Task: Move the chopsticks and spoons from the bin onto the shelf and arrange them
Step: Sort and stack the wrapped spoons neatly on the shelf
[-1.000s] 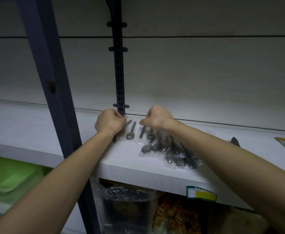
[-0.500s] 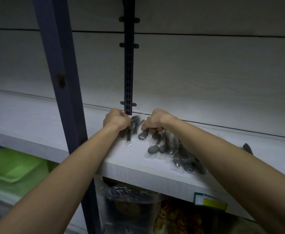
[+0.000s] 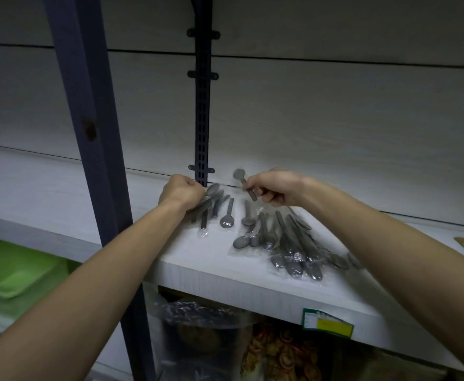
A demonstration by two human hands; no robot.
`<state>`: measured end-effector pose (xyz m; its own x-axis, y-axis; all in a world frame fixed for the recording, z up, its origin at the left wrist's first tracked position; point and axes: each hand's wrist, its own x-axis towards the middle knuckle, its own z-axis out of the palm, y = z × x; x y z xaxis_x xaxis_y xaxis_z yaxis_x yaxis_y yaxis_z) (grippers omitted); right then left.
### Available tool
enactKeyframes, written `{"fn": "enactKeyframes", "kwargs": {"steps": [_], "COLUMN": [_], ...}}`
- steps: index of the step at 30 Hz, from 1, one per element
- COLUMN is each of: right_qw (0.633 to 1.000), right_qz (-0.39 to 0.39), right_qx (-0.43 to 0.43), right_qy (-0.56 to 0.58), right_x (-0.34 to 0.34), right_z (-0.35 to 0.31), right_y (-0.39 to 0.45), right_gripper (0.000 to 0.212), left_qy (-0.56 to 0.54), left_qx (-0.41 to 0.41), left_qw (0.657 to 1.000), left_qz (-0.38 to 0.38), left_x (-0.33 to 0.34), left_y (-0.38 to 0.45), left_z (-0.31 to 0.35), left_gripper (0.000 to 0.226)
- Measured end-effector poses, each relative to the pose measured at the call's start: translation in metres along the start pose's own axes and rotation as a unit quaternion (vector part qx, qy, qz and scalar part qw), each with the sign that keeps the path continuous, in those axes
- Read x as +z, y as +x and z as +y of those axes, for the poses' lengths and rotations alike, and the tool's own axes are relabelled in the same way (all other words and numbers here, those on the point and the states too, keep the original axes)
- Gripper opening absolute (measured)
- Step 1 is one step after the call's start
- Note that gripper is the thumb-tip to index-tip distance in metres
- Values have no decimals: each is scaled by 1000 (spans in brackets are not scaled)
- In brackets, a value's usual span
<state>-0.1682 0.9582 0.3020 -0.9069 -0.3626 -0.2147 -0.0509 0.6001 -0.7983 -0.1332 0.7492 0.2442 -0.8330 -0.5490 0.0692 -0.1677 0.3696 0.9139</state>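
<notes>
Spoon handles [image 3: 198, 206] hidden under left hand [image 3: 180, 191]

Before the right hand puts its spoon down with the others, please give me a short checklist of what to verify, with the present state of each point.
1. Right hand has a firm hold on the lifted spoon: ok, fingers are curled round the handle, bowl up.
2. Left hand steadies the small bundle of spoons: ok, it grips their upper ends.
3. Free place on the shelf beside that bundle: ok, bare board shows in front.
4. Two single spoons lie flat, apart from the bundle: ok.
5. Wrapped pile of spoons is in order: not ok, it is fanned and crossing.
6. Chopsticks are on the shelf: cannot tell.
</notes>
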Motion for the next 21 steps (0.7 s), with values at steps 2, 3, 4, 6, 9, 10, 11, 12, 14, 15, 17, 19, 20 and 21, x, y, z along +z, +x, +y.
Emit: {"fn": "enactKeyframes", "kwargs": {"steps": [2, 3, 4, 6, 9, 10, 11, 12, 14, 15, 17, 19, 20, 21], "right_qw": [999, 997, 993, 979, 939, 920, 904, 896, 878, 863, 824, 789, 783, 783], "right_qz": [15, 37, 64, 109, 131, 139, 153, 169, 206, 219, 218, 184, 165, 151], "right_qx": [-26, -50, -80, -150, -217, -230, -244, -259, -291, -309, -327, -307, -291, -276], "right_qy": [-31, -45, -53, -85, -233, -285, -315, -319, -318, -336, -409, -500, -524, -536], "right_x": [-12, -17, -21, -28, -38, -40, -40, -39, -34, -31, -27, -24, -22, -20], "right_z": [4, 6, 8, 13, 20, 22, 24, 24, 21, 20, 19, 21, 23, 24], "right_y": [-7, -11, -13, -16, -18, -19, -20, -22, -27, -29, -28, -24, -20, -16], "right_gripper": [30, 23, 15, 8, 8, 9, 10, 11, 12, 13, 17, 26, 30, 34], "left_qy": [-8, -15, -20, -34, -47, -54, -61, -67, -77, -83, -90, -91, -92, -100], "left_qx": [3, 6, 8, 15, 21, 20, 19, 18, 14, 13, 12, 7, 2, -4], "left_qw": [1000, 1000, 1000, 999, 999, 998, 998, 997, 997, 996, 996, 996, 996, 995], "left_qz": [-5, -8, -8, -6, -8, -10, -14, -17, -18, -15, -7, 8, 18, 23], "left_x": [0, 0, -1, 0, -1, -1, -2, -2, -3, -3, -3, -4, -5, -7], "left_y": [-1, -2, -5, -7, -11, -12, -13, -13, -15, -15, -15, -15, -14, -13], "left_z": [1, 2, 4, 8, 11, 12, 11, 11, 12, 12, 11, 12, 14, 15], "left_gripper": [14, 15, 16, 14, 16, 16, 16, 15, 14, 14, 15, 12, 10, 10]}}
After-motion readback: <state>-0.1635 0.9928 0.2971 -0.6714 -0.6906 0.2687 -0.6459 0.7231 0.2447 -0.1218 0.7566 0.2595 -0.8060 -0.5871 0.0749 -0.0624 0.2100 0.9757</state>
